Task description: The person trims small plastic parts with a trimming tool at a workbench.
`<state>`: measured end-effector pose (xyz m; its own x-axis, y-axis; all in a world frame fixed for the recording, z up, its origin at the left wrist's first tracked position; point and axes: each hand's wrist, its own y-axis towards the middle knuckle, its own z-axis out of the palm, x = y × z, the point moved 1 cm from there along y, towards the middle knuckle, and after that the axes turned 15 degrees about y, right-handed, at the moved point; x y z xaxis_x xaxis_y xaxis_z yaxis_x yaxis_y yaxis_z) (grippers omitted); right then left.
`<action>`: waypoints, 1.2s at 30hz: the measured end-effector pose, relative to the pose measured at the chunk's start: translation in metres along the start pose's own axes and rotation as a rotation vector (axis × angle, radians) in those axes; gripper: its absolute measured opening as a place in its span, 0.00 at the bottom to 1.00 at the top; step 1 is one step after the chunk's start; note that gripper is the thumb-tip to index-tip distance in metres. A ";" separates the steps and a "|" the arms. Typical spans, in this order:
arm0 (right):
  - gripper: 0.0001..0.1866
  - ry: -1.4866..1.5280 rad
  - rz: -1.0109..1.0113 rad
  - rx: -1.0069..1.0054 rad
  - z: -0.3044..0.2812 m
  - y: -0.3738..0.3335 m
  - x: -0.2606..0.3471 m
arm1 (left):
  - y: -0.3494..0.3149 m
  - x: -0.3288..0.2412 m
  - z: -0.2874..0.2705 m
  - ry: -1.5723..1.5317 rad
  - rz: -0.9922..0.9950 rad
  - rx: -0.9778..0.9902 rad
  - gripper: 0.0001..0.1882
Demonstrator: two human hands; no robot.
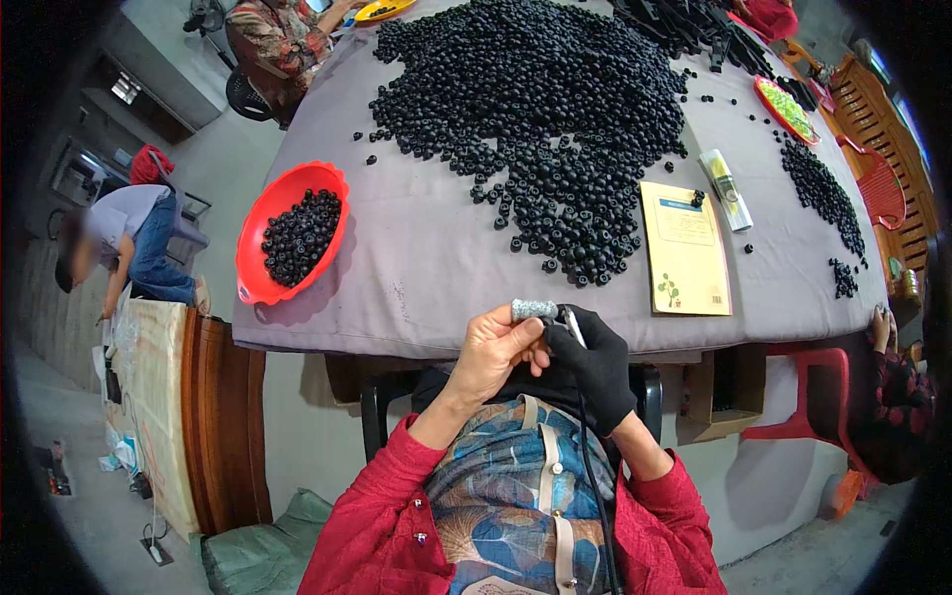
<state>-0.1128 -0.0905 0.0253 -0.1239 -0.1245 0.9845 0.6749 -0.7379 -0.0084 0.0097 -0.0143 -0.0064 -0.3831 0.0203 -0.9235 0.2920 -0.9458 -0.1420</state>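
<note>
At ten o'clock from my hands I see a red oval plastic basin (pixel 260 260) sitting at the edge of the grey-covered worktop (pixel 426 268), holding a heap of small black ring-shaped beads (pixel 300 236). A much larger loose spread of the same black beads (pixel 535 109) covers the worktop at twelve o'clock. At two o'clock a flat red tray with pale green pieces (pixel 786 109) lies near the far rim, and at one o'clock a yellow paper booklet (pixel 684 248) lies flat with a slim white and green tube (pixel 726 188) just beyond it. My bare left hand (pixel 491 352) has its fingers (pixel 526 332) closed narrow around a short grey speckled cylinder (pixel 534 309), held level just above the near worktop edge. My right hand in a black glove (pixel 595 367) pinches a thin light-coloured tool (pixel 573 325) against the cylinder's right end; a black cord (pixel 592 476) hangs from it toward six o'clock.
</note>
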 end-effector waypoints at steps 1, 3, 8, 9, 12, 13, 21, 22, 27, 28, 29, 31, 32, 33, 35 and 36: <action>0.16 0.160 0.237 -0.077 0.001 0.000 0.001 | -0.001 -0.001 0.002 -0.002 -0.001 0.004 0.08; 0.17 0.209 0.254 -0.075 0.002 -0.001 0.002 | -0.004 -0.003 0.005 -0.035 -0.029 -0.018 0.08; 0.18 0.269 0.263 -0.045 0.001 -0.003 -0.004 | -0.011 -0.007 0.006 -0.116 -0.051 0.032 0.09; 0.18 0.259 0.236 -0.021 0.001 -0.003 -0.006 | -0.012 -0.008 0.006 -0.144 -0.055 0.056 0.09; 0.19 0.273 0.268 0.010 0.000 -0.005 -0.006 | -0.012 -0.008 0.000 -0.118 -0.075 0.104 0.10; 0.20 0.299 0.325 0.020 0.000 -0.005 -0.005 | -0.013 -0.010 0.000 -0.118 -0.078 0.104 0.10; 0.18 0.073 0.068 0.020 -0.001 -0.016 -0.007 | -0.016 -0.014 0.000 -0.157 0.003 0.002 0.08; 0.17 0.139 0.070 0.036 -0.001 -0.017 -0.005 | -0.017 -0.016 0.000 -0.155 0.001 0.003 0.08; 0.17 -0.163 -0.118 0.134 0.004 -0.019 0.008 | -0.020 -0.013 -0.003 -0.222 -0.010 0.044 0.10; 0.17 -0.206 -0.128 0.148 0.005 -0.020 0.010 | -0.021 -0.013 -0.002 -0.220 -0.014 0.044 0.10; 0.17 -0.203 -0.126 0.146 0.005 -0.020 0.012 | -0.021 -0.014 0.000 -0.221 -0.017 0.013 0.10; 0.17 -0.281 -0.159 0.162 0.005 -0.019 0.014 | -0.022 -0.014 0.000 -0.224 -0.023 -0.018 0.09; 0.17 -0.279 -0.156 0.160 0.005 -0.019 0.012 | -0.022 -0.014 0.000 -0.210 -0.010 -0.006 0.09; 0.17 -0.281 -0.152 0.150 0.004 -0.019 0.009 | -0.021 -0.013 0.000 -0.198 0.002 0.007 0.09; 0.17 -0.282 -0.145 0.139 0.004 -0.019 0.008 | -0.022 -0.014 0.001 -0.197 -0.011 -0.005 0.09; 0.17 -0.288 -0.146 0.142 0.004 -0.019 0.009 | -0.022 -0.015 0.002 -0.196 -0.020 -0.019 0.09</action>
<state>-0.1237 -0.0746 0.0352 -0.0300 0.1826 0.9827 0.7620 -0.6321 0.1407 0.0070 0.0057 0.0113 -0.5516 -0.0265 -0.8337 0.2983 -0.9397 -0.1674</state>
